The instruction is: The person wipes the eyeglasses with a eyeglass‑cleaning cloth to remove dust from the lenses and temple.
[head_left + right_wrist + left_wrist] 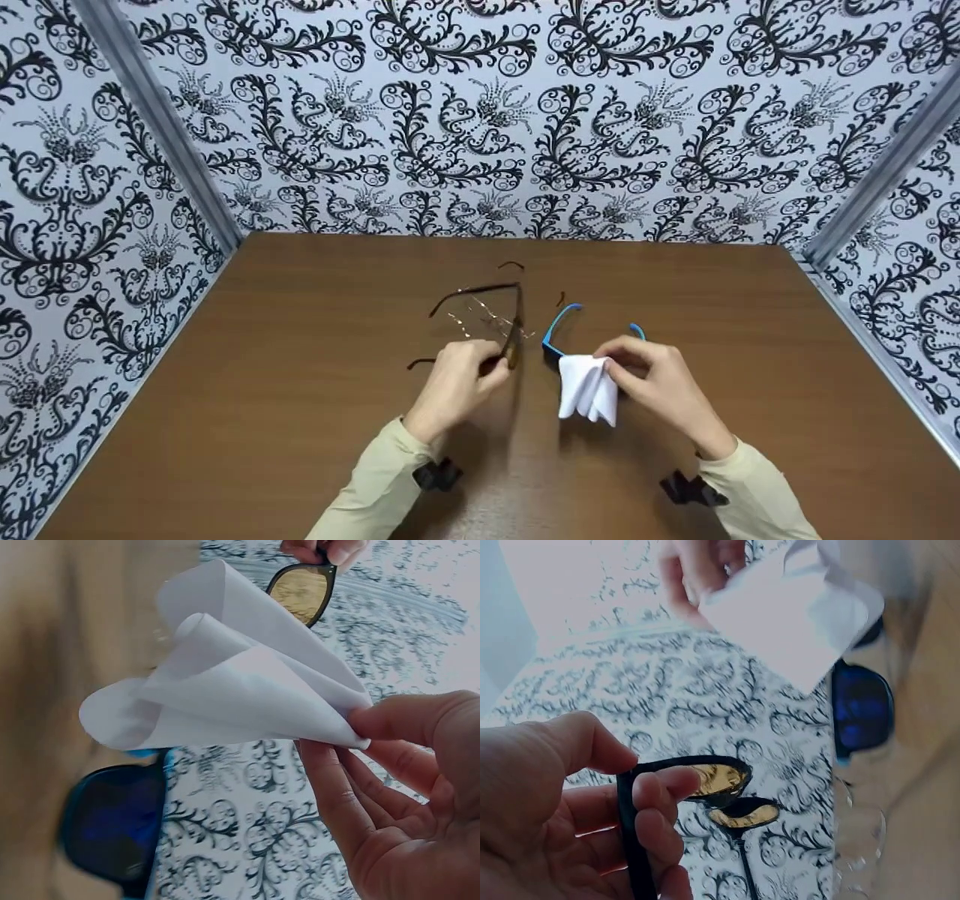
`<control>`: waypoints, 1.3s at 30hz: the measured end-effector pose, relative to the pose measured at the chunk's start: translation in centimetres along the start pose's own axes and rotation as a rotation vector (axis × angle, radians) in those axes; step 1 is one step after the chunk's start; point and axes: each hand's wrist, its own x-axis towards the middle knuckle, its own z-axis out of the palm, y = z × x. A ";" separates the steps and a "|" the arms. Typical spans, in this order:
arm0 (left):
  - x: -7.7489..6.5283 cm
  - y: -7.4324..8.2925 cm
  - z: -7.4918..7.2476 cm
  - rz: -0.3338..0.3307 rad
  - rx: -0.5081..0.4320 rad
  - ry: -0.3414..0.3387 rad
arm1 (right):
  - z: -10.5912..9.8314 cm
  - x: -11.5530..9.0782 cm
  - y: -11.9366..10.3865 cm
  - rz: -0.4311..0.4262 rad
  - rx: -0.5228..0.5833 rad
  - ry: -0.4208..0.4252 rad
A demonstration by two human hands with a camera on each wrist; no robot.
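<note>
My left hand [452,386] grips dark-framed glasses with yellow lenses [724,778] near one hinge; the thumb and fingers close round the black temple in the left wrist view. The frame stands on its side, its temples pointing left in the head view. To the right, my right hand [667,386] pinches a white cloth [587,386] by one edge between thumb and fingers. Its folds hang down loosely. Behind the cloth lie sunglasses with blue temples and dark lenses [116,825], partly covered by it in the head view. Cloth and yellow-lens glasses are apart.
Thin wire-framed glasses [491,319] lie on the brown table [300,390] just beyond my left hand. Small dark curved pieces [511,264] show farther back. Patterned walls [465,120] enclose the table at the back and sides.
</note>
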 end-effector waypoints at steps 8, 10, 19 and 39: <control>1.0 1.7 1.3 0.029 -0.020 0.022 | 1.6 2.2 -2.0 0.023 0.137 0.079; 1.1 2.0 1.6 0.029 -0.032 0.023 | 2.1 2.5 -2.1 0.030 0.170 0.097; 1.3 2.7 2.3 0.017 -0.060 0.083 | 3.4 2.8 -1.4 0.018 0.328 0.131; 1.7 3.4 2.7 -0.026 -0.104 0.155 | 4.6 1.5 -1.9 -0.370 0.004 0.201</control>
